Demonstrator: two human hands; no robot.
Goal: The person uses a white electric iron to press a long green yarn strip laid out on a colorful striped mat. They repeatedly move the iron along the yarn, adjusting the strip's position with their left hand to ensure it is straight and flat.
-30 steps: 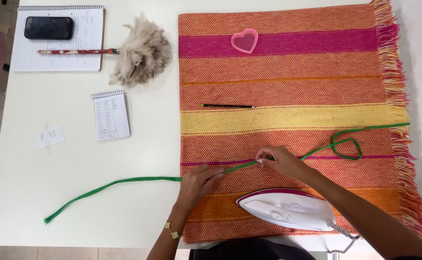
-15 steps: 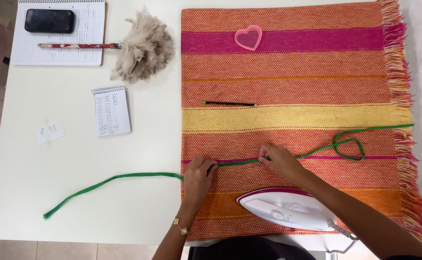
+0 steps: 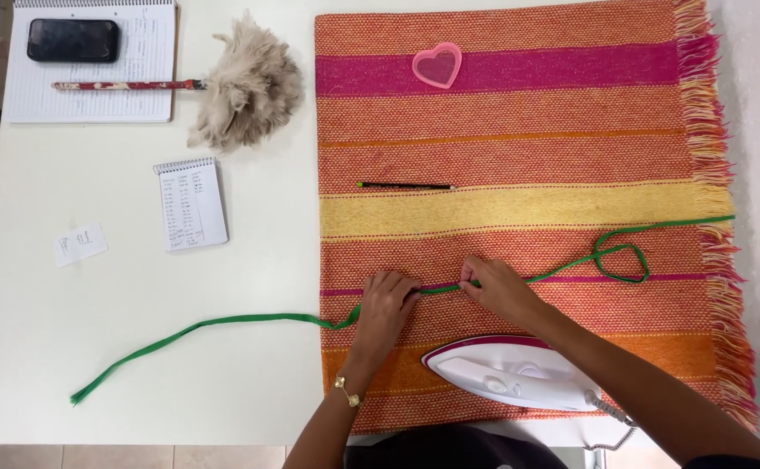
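Note:
A long green ribbon (image 3: pixel 223 323) runs from the white table at the lower left across a striped orange, pink and yellow woven cloth (image 3: pixel 519 156) to a loop (image 3: pixel 620 262) near its fringed right edge. My left hand (image 3: pixel 386 304) presses the ribbon flat on the cloth. My right hand (image 3: pixel 494 287) pinches the ribbon a short way to the right, and the stretch between both hands lies taut. A white and magenta iron (image 3: pixel 510 373) rests on the cloth just below my right forearm.
A pink heart-shaped cutter (image 3: pixel 437 65) and a thin dark pencil (image 3: pixel 404 185) lie on the cloth. On the table (image 3: pixel 137 382) to the left are a feather duster (image 3: pixel 241 82), a small spiral notepad (image 3: pixel 190 204), a paper slip (image 3: pixel 79 244) and a notebook (image 3: pixel 150 69) carrying a black phone (image 3: pixel 73 40).
My left hand has slid along the ribbon to the right, closer to my right hand. The ribbon's free tail on the table has shifted slightly.

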